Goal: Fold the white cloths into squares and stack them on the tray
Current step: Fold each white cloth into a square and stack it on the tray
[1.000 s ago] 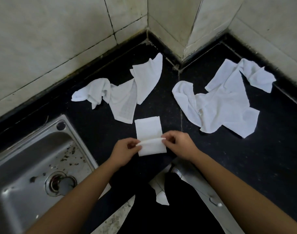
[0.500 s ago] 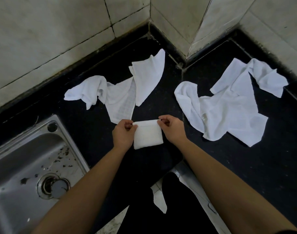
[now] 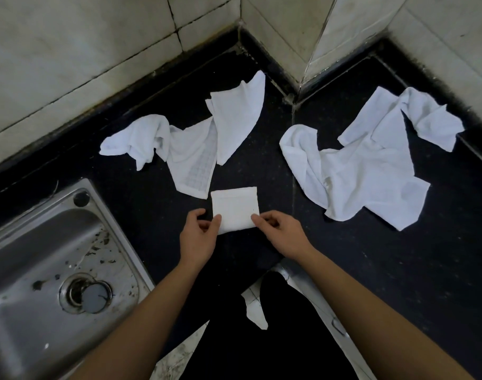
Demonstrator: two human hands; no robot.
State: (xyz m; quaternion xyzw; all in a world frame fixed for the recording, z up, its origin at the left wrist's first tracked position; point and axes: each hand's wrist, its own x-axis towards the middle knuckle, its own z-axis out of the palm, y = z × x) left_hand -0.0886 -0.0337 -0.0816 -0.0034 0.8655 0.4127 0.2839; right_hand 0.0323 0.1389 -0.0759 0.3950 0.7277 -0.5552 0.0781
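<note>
folded cloth [image 3: 234, 208] laid flat on black counter [image 3: 344, 270] | its near corners pinched by left hand [image 3: 198, 237] at 7 o'clock, right hand [image 3: 282, 233] at 5 o'clock | loose cloth [image 3: 196, 157] seen at 11 o'clock, crumpled heap [image 3: 365, 171] at 2 o'clock

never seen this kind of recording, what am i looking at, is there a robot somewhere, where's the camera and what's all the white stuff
There is no robot here, just a person working with two bare hands. The camera is worn on the person's head and looks forward and down, so you see roughly what they see. The left hand and the right hand each pinch a near corner of a small folded cloth, which lies flat on the dark counter. Behind it lie a left heap and a bigger right heap of unfolded white cloths. A steel sink sits at the left.
</note>
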